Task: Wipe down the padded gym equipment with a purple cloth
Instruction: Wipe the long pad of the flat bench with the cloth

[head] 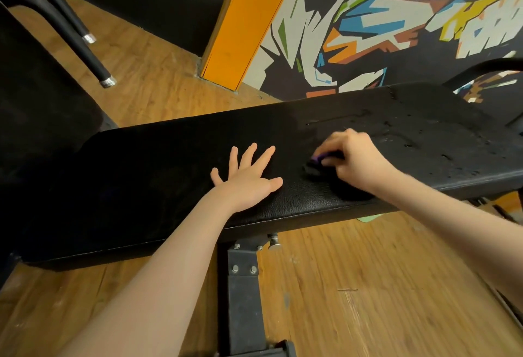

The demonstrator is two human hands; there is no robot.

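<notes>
A: What stood at the far left?

B: Two black metal legs [85, 31] with silver tips, on the wooden floor [368, 286], beside dark padded equipment.

A: And on the black padded bench [169, 187]?

B: Toward its middle the left hand [249, 178] lay flat, palm down, fingers straight and spread, holding nothing.

A: Next?

B: Just to its right, not touching it, the right hand [353, 161] had its fingers curled round the purple cloth [318, 160], bunched and pressed against the pad. Only a small purple patch showed between the fingers.

A: Further right?

B: That end of the bench looked wet, with droplets and streaks. Under the bench was a bolted metal post [243, 286]. Behind stood an orange pillar [246, 22] and a painted mural wall [396, 22].
</notes>
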